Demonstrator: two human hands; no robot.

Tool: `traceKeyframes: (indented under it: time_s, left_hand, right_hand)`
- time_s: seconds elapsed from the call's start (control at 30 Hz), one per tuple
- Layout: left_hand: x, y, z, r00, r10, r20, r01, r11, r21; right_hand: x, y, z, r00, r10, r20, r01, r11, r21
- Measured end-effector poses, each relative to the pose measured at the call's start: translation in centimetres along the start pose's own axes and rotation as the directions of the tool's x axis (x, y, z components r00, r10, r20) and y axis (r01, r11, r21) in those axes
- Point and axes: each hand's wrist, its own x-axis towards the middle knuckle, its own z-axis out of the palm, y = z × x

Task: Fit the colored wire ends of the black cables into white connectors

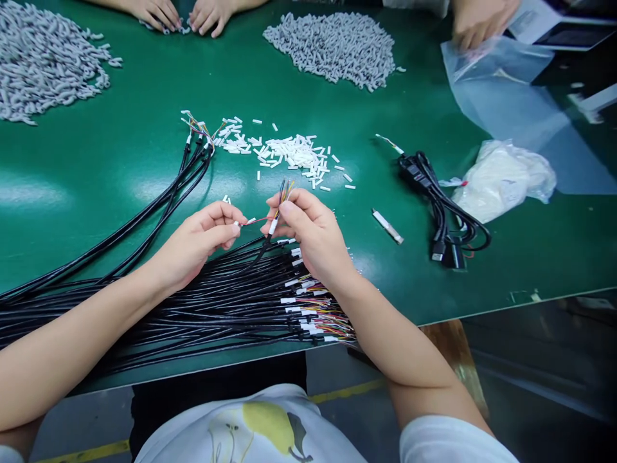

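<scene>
My right hand (315,235) pinches the stripped end of a black cable (265,247), where thin coloured wires (284,191) fan upward. A white sleeve (273,227) sits around the cable just below them. One red wire (258,220) stretches sideways to my left hand (205,235), whose thumb and forefinger are closed on its end. Something small and white shows at those fingertips; its shape is mostly hidden. Under both hands lies a thick row of black cables (207,308), with white sleeves and bare coloured wires at their right ends.
Loose white tubes (294,153) lie scattered beyond my hands, beside several cables with wired ends (193,157). Right are a small cutter knife (387,226), a coiled black cable (434,193) and a plastic bag (506,177). Grey pieces (332,48) are heaped near other people's hands (209,14).
</scene>
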Motion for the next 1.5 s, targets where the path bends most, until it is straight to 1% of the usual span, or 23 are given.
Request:
traceKeyframes:
  time_s: [0.17,0.3,0.57,0.7,0.83,1.0,1.13,1.33,1.43,1.5]
  left_hand:
    - [0.09,-0.03,-0.16,0.999,-0.019,-0.03,0.019,1.0,0.024]
    - [0.16,0.08,-0.05,0.999,-0.027,-0.042,0.028,0.999,0.024]
    - [0.12,0.39,0.05,0.998,-0.022,-0.059,0.023,1.0,0.008]
    - [0.24,0.48,0.08,0.997,-0.011,-0.076,0.009,1.0,-0.027]
    - [0.31,0.55,0.07,0.996,-0.015,-0.091,0.011,0.999,-0.047]
    - [0.31,0.53,-0.03,0.996,-0.026,-0.087,0.021,0.998,-0.062]
    - [0.36,0.43,-0.08,0.996,-0.017,-0.089,0.011,0.997,-0.074]
    - [0.27,0.3,-0.01,0.998,-0.015,-0.053,0.012,0.998,-0.055]
    - [0.24,0.35,0.03,0.998,-0.019,-0.052,0.016,0.998,-0.055]
    - [0.24,0.41,0.06,0.998,-0.022,-0.058,0.019,0.998,-0.053]
  right_hand:
    - [0.11,0.09,-0.14,0.999,0.05,-0.003,-0.05,0.996,0.071]
    - [0.14,0.0,-0.07,0.998,0.066,-0.023,-0.065,0.996,0.062]
    - [0.03,-0.1,0.04,0.998,0.053,-0.045,-0.052,0.998,0.032]
    - [0.1,0.13,0.05,0.999,0.038,-0.036,-0.036,0.998,0.048]
    - [0.12,0.2,-0.02,0.999,0.043,-0.028,-0.042,0.999,0.02]
    - [0.03,-0.04,-0.02,0.999,0.043,-0.027,-0.042,0.998,0.051]
    - [0.04,-0.05,0.17,0.997,0.055,-0.048,-0.054,0.998,0.017]
    - [0.06,0.13,0.2,1.0,0.018,-0.01,-0.018,1.0,0.0]
    - [0.05,0.05,0.15,1.0,0.004,0.001,-0.004,1.0,0.018]
    - [0.06,0.01,0.16,1.0,0.009,-0.002,-0.009,1.0,0.001]
